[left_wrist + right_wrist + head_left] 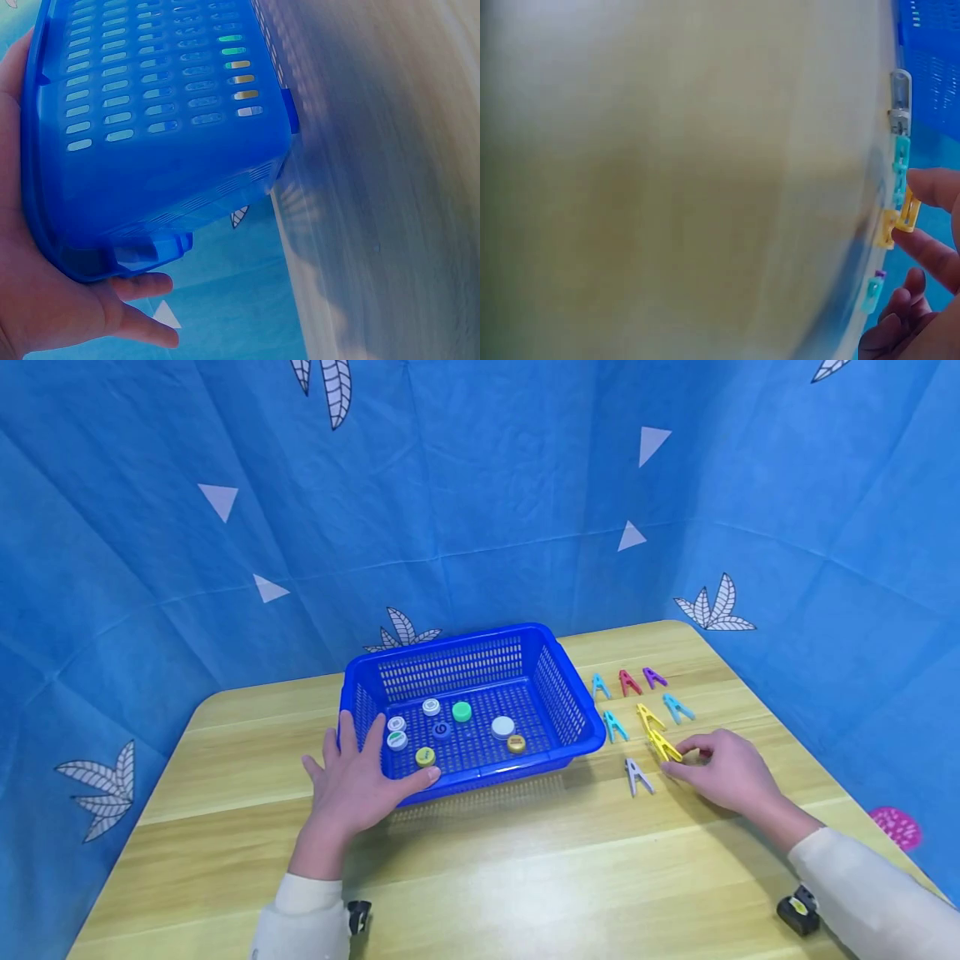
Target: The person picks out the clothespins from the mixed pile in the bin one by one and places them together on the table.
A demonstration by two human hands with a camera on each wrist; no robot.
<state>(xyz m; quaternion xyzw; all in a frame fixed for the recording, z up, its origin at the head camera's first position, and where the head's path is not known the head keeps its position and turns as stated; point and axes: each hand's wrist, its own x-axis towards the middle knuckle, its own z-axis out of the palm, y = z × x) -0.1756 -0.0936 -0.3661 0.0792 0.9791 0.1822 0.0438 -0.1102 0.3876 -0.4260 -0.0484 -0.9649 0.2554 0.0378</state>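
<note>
My left hand (356, 789) rests on the near left corner of a blue plastic basket (525, 763), its fingers spread and fairly straight, the thumb lying along the rim. In the left wrist view the palm lies against the rim. My right hand (723, 772) pinches a yellow clothespin (663, 746) between thumb and index finger. Just beyond it lies another yellow clothespin (648, 718). In the right wrist view the pinched clothespin stands slightly above the table. Nearby lie a grey clothespin (637, 776) and a light blue clothespin (677, 707).
Inside the basket lie several bottle caps, among them a green cap (461, 712) and a white cap (503, 727). Right of the basket are a red clothespin (629, 683), a purple clothespin (654, 677) and teal ones. A blue patterned cloth (480, 485) hangs behind the wooden table (525, 868).
</note>
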